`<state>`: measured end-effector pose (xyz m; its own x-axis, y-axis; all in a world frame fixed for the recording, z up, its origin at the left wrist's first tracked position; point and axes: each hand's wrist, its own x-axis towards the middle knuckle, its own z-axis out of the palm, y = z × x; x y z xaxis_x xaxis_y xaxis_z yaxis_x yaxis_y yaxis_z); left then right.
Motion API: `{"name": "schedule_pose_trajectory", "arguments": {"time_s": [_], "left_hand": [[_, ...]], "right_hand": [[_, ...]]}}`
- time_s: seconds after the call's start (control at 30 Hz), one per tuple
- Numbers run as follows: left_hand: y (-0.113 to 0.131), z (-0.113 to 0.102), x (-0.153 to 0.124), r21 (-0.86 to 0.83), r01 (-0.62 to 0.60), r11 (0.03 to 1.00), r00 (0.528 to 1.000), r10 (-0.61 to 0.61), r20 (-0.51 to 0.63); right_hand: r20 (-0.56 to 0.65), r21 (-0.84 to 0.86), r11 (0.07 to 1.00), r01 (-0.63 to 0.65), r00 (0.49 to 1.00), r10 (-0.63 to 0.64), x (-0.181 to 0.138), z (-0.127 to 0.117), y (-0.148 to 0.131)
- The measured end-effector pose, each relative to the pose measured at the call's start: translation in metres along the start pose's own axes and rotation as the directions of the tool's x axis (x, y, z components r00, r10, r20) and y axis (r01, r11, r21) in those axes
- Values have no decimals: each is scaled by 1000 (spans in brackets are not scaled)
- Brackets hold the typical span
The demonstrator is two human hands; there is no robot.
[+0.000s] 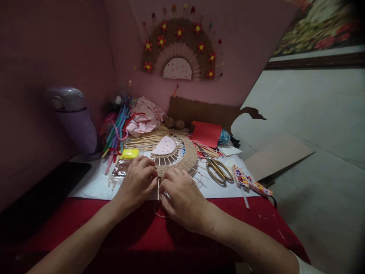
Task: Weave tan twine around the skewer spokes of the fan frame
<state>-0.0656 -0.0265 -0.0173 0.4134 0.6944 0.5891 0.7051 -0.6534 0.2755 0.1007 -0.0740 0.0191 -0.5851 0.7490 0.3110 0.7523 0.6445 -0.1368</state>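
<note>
A half-round woven piece (pixel 186 154) of twine wound over thin sticks lies on the white sheet (pixel 94 186), with a dotted pink half-disc (pixel 164 146) at its centre. My left hand (pixel 138 182) is closed, pinching the piece's near edge. My right hand (pixel 182 198) is closed beside it, its fingertips on a stick and a strand of twine (pixel 157 208) that loops over the red cloth (pixel 137 228). The fingertips of both hands almost meet at the sticks.
Gold scissors (pixel 218 170) and a flower-patterned glue gun (pixel 251 183) lie right of the piece. Loose sticks, pipe cleaners (pixel 116 127), a yellow block (pixel 129 153), red paper (pixel 207 134) and brown cardboard (pixel 278 155) crowd the back. A purple appliance (pixel 75 118) stands left. A finished fan (pixel 179 47) hangs on the wall.
</note>
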Motion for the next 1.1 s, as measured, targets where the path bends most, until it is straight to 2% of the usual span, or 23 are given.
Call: {"name": "schedule_pose_trajectory", "arguments": {"time_s": [0.07, 0.17, 0.23, 0.3, 0.37, 0.43, 0.5, 0.57, 0.7, 0.83, 1.1], "left_hand": [[-1, 0, 0, 9, -21, 1000, 1000, 21, -6], [-3, 1, 0, 26, -51, 998, 999, 51, -13], [-2, 1, 1, 38, -68, 997, 997, 69, -23], [-2, 0, 1, 46, -81, 996, 996, 83, -35], [-2, 0, 2, 52, -87, 995, 995, 89, -44], [-3, 0, 2, 55, -87, 995, 995, 89, -46], [-4, 1, 2, 59, -85, 995, 995, 88, -51], [-5, 2, 2, 61, -88, 994, 994, 92, -55], [-7, 4, 2, 65, -90, 994, 994, 94, -51], [-7, 3, 2, 56, -94, 994, 993, 98, -61], [-6, 2, 2, 30, -83, 996, 994, 85, -68]], "right_hand": [[-11, 87, 996, -22, 1000, 23, -10, -7, 4], [-101, 173, 976, -132, 983, 150, -32, -23, 28], [-175, 185, 954, -234, 948, 266, -50, -38, 57], [-221, 134, 907, -400, 880, 421, -71, -53, 96], [-153, 89, 830, -551, 816, 558, -92, -65, 138], [15, 56, 751, -658, 753, 658, -113, -71, 175], [162, 81, 722, -687, 724, 671, -130, -69, 203], [219, 127, 710, -693, 717, 661, -142, -61, 220], [242, 108, 699, -707, 700, 672, -148, -47, 230], [263, 59, 697, -715, 684, 680, -141, -47, 228], [230, 211, 602, -770, 638, 735, -134, -58, 220]]}}
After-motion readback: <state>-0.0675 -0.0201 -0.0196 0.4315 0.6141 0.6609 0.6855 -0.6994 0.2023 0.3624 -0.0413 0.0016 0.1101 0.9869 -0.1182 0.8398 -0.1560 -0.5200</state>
